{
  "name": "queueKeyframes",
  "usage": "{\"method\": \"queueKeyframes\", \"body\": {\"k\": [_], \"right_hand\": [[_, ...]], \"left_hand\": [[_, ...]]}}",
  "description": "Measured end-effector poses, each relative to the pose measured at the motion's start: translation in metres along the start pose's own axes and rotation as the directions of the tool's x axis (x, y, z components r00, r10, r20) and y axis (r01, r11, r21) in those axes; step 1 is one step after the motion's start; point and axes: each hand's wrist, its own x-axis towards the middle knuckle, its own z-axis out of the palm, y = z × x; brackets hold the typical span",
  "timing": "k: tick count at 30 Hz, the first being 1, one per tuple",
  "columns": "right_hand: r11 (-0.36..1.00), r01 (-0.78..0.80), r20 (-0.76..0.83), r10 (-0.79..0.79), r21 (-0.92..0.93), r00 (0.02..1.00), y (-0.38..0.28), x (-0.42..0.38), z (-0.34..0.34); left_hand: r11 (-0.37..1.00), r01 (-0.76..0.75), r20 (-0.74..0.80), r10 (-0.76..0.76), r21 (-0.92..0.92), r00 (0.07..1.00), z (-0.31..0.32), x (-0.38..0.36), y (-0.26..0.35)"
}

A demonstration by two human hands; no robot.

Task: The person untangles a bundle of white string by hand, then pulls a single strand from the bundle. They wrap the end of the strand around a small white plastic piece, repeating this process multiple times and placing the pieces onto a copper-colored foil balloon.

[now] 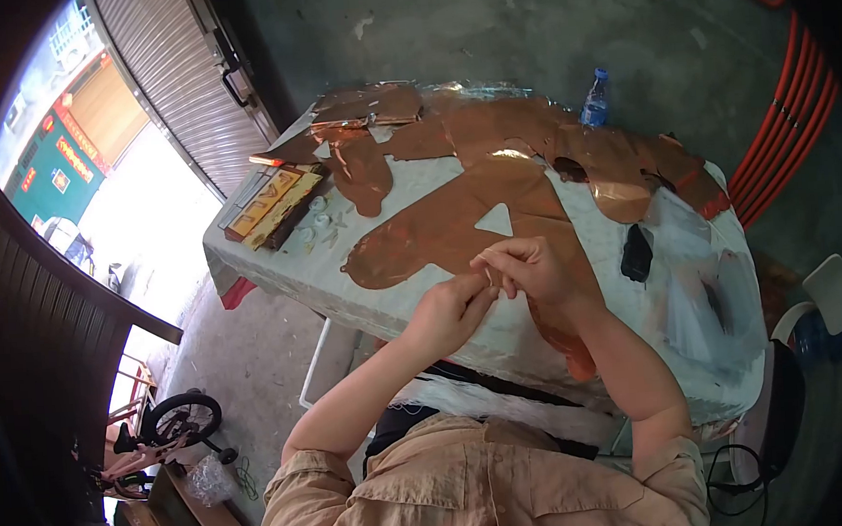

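Observation:
My left hand [452,311] and my right hand [529,268] meet fingertip to fingertip above the near edge of a large brown, leather-like sheet [429,232]. Both are closed in a pinch. A thin, pale bit seems to show between the fingers, too small to name. The sheet has curved edges and a white triangular patch [495,221], perhaps a hole. It lies on a white-covered table [347,311]. More brown, glossy pieces [500,128] are spread along the far side, and a narrow brown part [565,336] hangs toward me beneath my right forearm.
A lettered box [273,205] and small whitish containers [318,211] stand at the left. A water bottle [596,98] is at the back. On the right are a black object [636,253] and a clear plastic bag [698,304]. A small bicycle [161,433] stands on the floor.

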Motion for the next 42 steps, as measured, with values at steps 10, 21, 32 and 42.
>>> {"method": "queueKeyframes", "body": {"k": [10, 21, 32, 42], "right_hand": [[0.956, -0.084, -0.054, 0.103, 0.279, 0.993, -0.007, -0.006, -0.004], [0.975, -0.017, -0.048, 0.029, 0.22, 0.998, 0.001, -0.003, -0.016], [0.976, -0.012, -0.081, 0.03, 0.216, 0.996, -0.005, -0.004, -0.024], [0.989, -0.078, -0.03, 0.082, 0.127, 0.996, -0.002, -0.005, -0.024]], "left_hand": [[0.949, 0.08, -0.037, -0.096, -0.305, 0.995, 0.017, 0.017, -0.023], [0.943, 0.085, 0.065, -0.068, -0.32, 0.996, 0.017, 0.028, -0.023], [0.902, 0.11, 0.061, -0.094, -0.418, 0.994, 0.013, 0.033, -0.007], [0.874, 0.157, 0.136, -0.106, -0.459, 0.985, 0.002, 0.039, 0.0]]}}
